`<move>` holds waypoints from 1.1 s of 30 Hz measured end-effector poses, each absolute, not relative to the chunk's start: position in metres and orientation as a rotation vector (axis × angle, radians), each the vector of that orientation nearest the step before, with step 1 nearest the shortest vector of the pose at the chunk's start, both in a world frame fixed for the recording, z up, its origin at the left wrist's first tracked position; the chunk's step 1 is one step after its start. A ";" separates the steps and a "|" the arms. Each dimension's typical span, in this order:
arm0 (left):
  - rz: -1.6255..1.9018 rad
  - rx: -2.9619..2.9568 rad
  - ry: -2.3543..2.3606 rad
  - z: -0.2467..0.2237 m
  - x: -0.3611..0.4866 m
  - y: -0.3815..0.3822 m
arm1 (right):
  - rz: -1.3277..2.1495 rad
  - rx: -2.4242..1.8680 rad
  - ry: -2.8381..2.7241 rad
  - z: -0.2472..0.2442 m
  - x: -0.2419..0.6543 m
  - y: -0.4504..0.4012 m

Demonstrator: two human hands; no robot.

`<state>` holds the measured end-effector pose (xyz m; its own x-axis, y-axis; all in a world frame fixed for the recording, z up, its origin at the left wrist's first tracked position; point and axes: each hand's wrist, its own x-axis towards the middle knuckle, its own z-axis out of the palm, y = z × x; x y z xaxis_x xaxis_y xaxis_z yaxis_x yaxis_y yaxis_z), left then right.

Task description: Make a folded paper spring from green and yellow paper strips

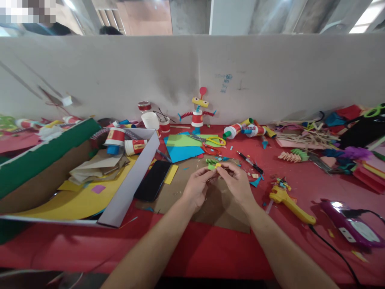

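Above a brown cardboard sheet (180, 194), my two hands meet fingertip to fingertip. Pinched in my left hand (197, 185) is a small green pleated paper strip (211, 162), its folds pointing away from me. My right hand (237, 182) has its thumb and fingers closed on a small yellow paper piece (218, 165) that touches the strip's near end. Fingers partly cover both pieces, so how they join is hidden. Just beyond the hands lie red-handled scissors (211, 150) and yellow-handled scissors (215, 141) by green paper (177, 140) and blue paper (180, 154).
At left stands an open box (129, 184) with paper and cup figures; a phone (152, 180) lies beside it. Right are a pen (250, 162), a yellow glue gun (293, 206) with a cord, and a purple device (351, 224). A paper-cup figure (197, 119) stands near the back wall.
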<state>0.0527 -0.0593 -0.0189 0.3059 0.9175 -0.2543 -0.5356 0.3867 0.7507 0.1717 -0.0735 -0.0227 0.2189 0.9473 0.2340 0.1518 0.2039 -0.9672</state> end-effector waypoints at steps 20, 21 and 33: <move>0.947 0.433 0.690 -0.018 0.048 -0.055 | 0.909 -1.211 -1.107 -0.023 0.174 -0.071; 0.973 0.476 0.692 -0.018 0.049 -0.056 | 0.897 -1.217 -1.115 -0.023 0.174 -0.072; 1.097 0.757 0.884 -0.018 0.054 -0.061 | 0.942 -1.211 -1.157 -0.029 0.170 -0.073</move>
